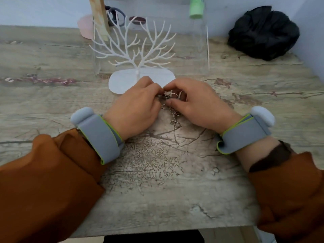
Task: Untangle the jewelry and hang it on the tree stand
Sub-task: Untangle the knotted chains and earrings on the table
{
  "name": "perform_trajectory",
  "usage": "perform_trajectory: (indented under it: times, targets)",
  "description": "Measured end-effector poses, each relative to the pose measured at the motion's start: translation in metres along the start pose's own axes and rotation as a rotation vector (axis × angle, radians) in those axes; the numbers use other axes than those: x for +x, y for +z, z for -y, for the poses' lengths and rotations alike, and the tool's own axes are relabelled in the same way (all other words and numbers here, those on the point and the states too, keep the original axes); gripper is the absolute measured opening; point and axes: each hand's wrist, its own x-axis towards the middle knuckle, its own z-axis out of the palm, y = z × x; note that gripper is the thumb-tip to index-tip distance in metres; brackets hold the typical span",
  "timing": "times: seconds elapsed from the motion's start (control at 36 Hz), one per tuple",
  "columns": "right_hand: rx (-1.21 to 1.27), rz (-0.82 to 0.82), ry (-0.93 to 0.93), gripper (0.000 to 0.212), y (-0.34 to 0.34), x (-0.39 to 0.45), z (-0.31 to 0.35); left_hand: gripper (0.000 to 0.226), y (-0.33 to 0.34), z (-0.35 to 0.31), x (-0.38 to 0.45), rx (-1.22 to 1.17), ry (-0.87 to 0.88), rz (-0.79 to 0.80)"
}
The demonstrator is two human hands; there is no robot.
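Your left hand [135,106] and right hand [198,104] meet at the middle of the counter [52,55], just in front of the white tree stand [138,48]. Both grips are closed on the tangled jewelry [169,99]: your fingertips pinch a small knot of silver rings and chain between the two hands, and a loose loop of chain [174,121] trails down from the knot and lies on the counter between your wrists. Each wrist carries a grey band with a green edge, the left band [100,135] and the right band [245,132], over orange sleeves.

The tree stand's oval base [119,81] sits touching distance behind your knuckles, and your hands cover its front edge. Its branches are bare. Behind the stand is a clear acrylic box [201,50], with a wooden slat [100,18] leaning at its left and dark hair ties [115,14] near a pink dish [85,27]. A green bottle [196,7] stands at the back, and a crumpled black bag [263,32] lies at the far right corner, well apart from your hands.
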Motion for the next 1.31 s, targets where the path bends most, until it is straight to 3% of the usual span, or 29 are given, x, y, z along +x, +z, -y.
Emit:
perform_trajectory:
  times: [0.31, 0.64, 0.89, 1.0, 1.14, 1.31]
  targets:
    - [0.368, -0.063, 0.156, 0.010, 0.004, 0.004, -0.003, 0.049, -0.002, -0.002, -0.002, 0.004, 0.033, 0.004]
    - [0.681, -0.022, 0.215, 0.017, -0.001, -0.001, 0.002, 0.022, 0.004, 0.004, -0.002, 0.011, 0.116, -0.136]
    - [0.780, 0.005, 0.233, 0.016, -0.002, -0.002, 0.004, 0.009, -0.003, -0.003, -0.007, -0.241, -0.044, -0.152]
    - [0.770, -0.009, 0.202, 0.012, -0.004, -0.002, 0.006, 0.016, -0.006, -0.001, -0.009, -0.479, -0.172, -0.101]
    - [0.714, 0.000, 0.173, 0.011, -0.007, -0.002, 0.007, 0.005, -0.013, -0.006, -0.009, -0.793, -0.277, -0.061]
    - [0.733, 0.035, 0.173, 0.011, -0.008, -0.003, 0.008, 0.007, -0.015, -0.004, -0.007, -0.959, -0.331, -0.018]
